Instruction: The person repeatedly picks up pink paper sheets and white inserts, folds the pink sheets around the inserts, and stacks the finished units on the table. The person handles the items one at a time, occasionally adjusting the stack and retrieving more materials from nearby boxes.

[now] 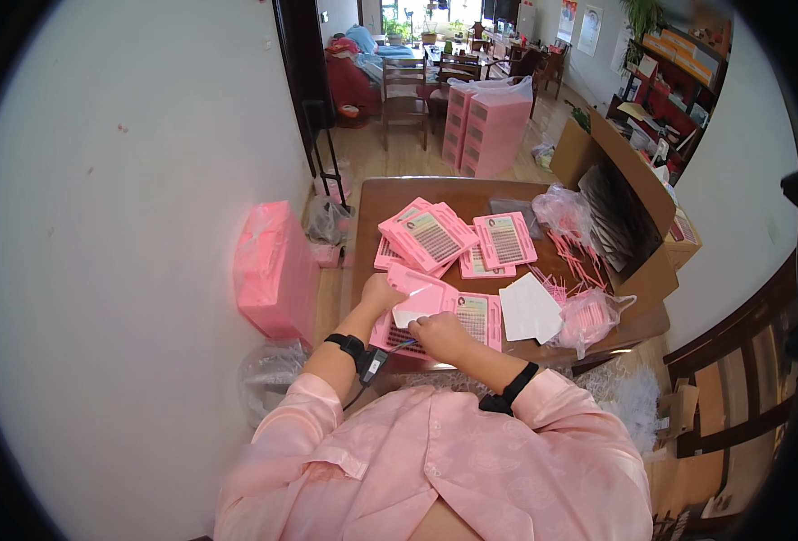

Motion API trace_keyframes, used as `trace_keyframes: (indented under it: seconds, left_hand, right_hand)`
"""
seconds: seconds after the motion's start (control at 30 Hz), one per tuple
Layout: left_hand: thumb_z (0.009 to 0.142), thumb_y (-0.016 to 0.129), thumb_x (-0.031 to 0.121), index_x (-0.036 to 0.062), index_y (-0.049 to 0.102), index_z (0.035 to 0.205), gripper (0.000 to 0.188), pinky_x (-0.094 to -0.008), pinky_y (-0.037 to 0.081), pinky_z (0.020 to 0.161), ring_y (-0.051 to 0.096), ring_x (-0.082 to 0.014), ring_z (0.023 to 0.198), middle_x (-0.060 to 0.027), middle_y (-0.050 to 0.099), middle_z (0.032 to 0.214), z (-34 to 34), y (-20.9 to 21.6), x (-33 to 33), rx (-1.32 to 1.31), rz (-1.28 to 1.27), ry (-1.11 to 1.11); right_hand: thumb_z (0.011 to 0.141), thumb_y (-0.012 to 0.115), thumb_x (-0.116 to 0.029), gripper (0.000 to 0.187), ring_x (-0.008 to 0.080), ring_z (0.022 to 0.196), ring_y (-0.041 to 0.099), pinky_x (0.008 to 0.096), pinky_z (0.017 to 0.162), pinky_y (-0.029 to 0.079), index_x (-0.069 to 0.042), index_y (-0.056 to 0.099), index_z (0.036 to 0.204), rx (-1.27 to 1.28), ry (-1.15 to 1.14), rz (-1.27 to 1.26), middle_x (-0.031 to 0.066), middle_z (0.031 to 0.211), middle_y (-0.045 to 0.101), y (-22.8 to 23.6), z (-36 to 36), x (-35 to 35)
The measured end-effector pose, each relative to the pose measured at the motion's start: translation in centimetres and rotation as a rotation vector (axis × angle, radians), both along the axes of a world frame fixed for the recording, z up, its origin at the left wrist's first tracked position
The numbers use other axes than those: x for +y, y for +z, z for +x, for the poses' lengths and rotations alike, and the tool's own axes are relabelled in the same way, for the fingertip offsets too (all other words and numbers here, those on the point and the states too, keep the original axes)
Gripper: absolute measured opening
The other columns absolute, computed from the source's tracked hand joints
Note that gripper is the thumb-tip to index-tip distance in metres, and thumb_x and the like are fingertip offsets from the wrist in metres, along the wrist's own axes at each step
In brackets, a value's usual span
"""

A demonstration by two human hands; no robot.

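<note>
At the table's near edge my left hand (382, 294) is closed on the left side of a pink plastic tray (432, 292), held slightly tilted. A white card (405, 316) lies against this tray's lower part, and the fingers of my right hand (441, 336) pinch near its edge. From under the right hand a thin bluish stick (405, 343) pokes out; its kind is unclear. Beneath both hands lie other pink trays with rows of dark false lashes, one being a lash tray (480, 316) with a printed card. Further back, more lash trays (429, 236) are piled loosely.
White sheets (532, 308) lie right of my hands, beside a clear bag of pink pieces (588, 317). Loose pink sticks (577, 257) lie behind them. An open cardboard box (633, 207) stands on the right. Pink drawer units (498, 126) stand beyond the brown table (385, 191).
</note>
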State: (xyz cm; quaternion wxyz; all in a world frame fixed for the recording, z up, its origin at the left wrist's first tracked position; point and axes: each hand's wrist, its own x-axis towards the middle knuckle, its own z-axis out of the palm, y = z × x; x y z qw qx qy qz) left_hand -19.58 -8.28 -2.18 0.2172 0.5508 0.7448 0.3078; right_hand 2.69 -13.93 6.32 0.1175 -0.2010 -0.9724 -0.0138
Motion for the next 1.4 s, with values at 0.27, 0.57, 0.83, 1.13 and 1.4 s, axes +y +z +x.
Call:
trace_keyframes:
  seconds: [0.27, 0.57, 0.83, 1.13, 1.4]
  left_hand:
    - [0.078, 0.083, 0.024, -0.0007, 0.072, 0.101, 0.036, -0.0382, 0.057, 0.076, 0.073, -0.0254, 0.085, -0.0116, 0.075, 0.093, -8.5, -2.3, -1.3, -0.278, 0.174, 0.213]
    - [0.103, 0.057, 0.023, 0.0048, 0.055, 0.132, 0.035, -0.0429, 0.052, 0.095, 0.065, -0.0243, 0.111, -0.0107, 0.066, 0.123, -4.0, -3.8, -4.2, -1.506, 0.185, 0.194]
    - [0.103, 0.048, 0.009, 0.0037, 0.042, 0.145, 0.044, -0.0589, 0.042, 0.110, 0.052, -0.0346, 0.132, -0.0175, 0.053, 0.144, -0.1, -6.1, -7.1, -1.863, 0.125, 0.081]
    - [0.102, 0.051, 0.009, 0.0174, 0.037, 0.151, 0.052, -0.0668, 0.049, 0.096, 0.052, -0.0394, 0.132, -0.0153, 0.049, 0.147, 2.2, -4.7, -9.3, -1.857, 0.133, -0.033]
    - [0.104, 0.049, 0.017, 0.0208, 0.034, 0.152, 0.050, -0.0704, 0.045, 0.099, 0.050, -0.0399, 0.134, -0.0144, 0.048, 0.149, 2.6, -4.1, -9.8, -1.798, 0.158, 0.008]
  right_hand:
    - [0.084, 0.063, -0.016, 0.011, 0.0296, 0.077, 0.072, 0.0447, 0.065, 0.056, -0.010, 0.068, 0.092, 0.016, -0.165, -0.014, 0.0099, 0.083, 0.071, 5.4, 2.9, 0.8]
    - [0.085, 0.077, -0.023, 0.024, 0.0190, 0.065, 0.064, 0.0340, 0.063, 0.050, -0.001, 0.074, 0.094, 0.850, -0.752, -0.626, 0.0104, 0.072, 0.069, -0.1, 6.9, 7.9]
    - [0.083, 0.082, -0.024, 0.027, 0.0092, 0.071, 0.055, 0.0299, 0.065, 0.045, 0.001, 0.074, 0.092, 1.104, -0.989, -1.170, 0.0002, 0.077, 0.064, -7.8, 3.2, 7.7]
    - [0.085, 0.080, -0.026, 0.031, 0.0119, 0.071, 0.057, 0.0313, 0.066, 0.047, 0.002, 0.072, 0.093, 0.994, -0.932, -1.025, 0.0032, 0.077, 0.066, -7.6, 0.9, 6.6]
    - [0.087, 0.072, -0.025, 0.029, 0.0271, 0.077, 0.069, 0.0398, 0.070, 0.052, -0.010, 0.073, 0.113, 0.403, -0.799, -0.547, 0.0109, 0.090, 0.074, -8.1, 0.6, 7.2]
